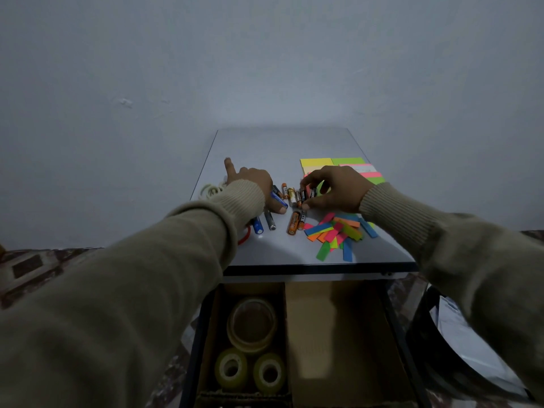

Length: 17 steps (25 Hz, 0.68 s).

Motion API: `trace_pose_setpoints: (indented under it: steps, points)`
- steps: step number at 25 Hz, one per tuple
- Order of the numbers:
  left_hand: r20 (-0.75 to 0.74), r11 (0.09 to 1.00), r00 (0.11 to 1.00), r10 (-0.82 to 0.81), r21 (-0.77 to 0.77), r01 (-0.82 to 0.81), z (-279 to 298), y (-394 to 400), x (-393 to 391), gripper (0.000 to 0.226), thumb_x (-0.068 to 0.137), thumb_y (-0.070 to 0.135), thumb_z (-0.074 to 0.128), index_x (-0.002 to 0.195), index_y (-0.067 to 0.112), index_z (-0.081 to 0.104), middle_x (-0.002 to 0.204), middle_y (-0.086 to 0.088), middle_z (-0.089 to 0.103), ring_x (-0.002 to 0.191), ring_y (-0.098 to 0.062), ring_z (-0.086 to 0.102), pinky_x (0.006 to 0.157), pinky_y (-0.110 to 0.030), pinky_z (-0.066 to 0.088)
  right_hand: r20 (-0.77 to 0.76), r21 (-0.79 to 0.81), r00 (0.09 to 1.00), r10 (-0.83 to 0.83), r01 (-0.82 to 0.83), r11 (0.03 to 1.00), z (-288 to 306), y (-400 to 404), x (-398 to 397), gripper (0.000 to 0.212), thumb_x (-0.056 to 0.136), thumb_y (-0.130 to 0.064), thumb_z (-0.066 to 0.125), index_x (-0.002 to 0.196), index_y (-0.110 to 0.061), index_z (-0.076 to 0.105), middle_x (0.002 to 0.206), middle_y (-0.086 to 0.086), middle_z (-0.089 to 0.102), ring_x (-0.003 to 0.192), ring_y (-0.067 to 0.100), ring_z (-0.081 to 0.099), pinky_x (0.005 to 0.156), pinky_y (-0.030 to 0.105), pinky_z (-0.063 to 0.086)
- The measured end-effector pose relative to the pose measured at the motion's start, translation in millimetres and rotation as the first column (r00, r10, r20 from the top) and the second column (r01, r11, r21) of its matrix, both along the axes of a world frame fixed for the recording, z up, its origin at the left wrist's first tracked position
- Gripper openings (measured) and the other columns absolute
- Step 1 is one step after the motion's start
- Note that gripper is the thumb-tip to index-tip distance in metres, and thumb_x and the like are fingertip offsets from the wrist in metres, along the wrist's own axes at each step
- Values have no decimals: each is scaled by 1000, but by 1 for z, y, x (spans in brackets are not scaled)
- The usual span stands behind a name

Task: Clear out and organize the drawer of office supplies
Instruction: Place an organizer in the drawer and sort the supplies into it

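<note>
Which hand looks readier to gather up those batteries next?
The right hand, probably: its fingers already curl around several batteries. The left hand rests on the tabletop, its thumb on a blue battery.

Battery labels [291, 194] unreadable; red loop [245, 237] half behind sleeve [206, 225]

left hand [259, 187]: index extended, thumb down | right hand [335, 188]: fingertips pinching
</note>
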<state>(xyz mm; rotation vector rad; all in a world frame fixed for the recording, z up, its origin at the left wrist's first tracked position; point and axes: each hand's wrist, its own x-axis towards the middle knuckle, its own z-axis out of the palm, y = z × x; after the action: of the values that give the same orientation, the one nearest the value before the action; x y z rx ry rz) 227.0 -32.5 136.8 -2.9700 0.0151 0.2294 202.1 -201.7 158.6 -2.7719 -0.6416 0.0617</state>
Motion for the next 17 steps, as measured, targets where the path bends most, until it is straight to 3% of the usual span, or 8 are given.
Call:
trace_pose_setpoints:
  steps: [8, 17]
  points:
    - [39, 1000, 999, -18, -1, 18, 0, -2, -3, 70, 73, 70, 54, 125, 23, 56, 117, -2, 60, 123, -25, 45, 110, -59, -6, 8, -2, 1000, 3, -2, 1000, -5, 4, 0, 51, 82, -29, 68, 128, -16, 53, 124, 7, 57, 107, 20, 55, 88, 27, 45]
    - [217, 983, 975, -53, -158, 89, 35, 12, -59, 63, 74, 63, 61, 128, 31, 51, 127, 4, 56, 127, -20, 42, 112, -53, 1, 76, -21, 997, 25, -23, 1000, 18, 11, -25, 51, 77, -30, 73, 123, -18, 57, 116, 7, 57, 99, 20, 57, 82, 24, 41]
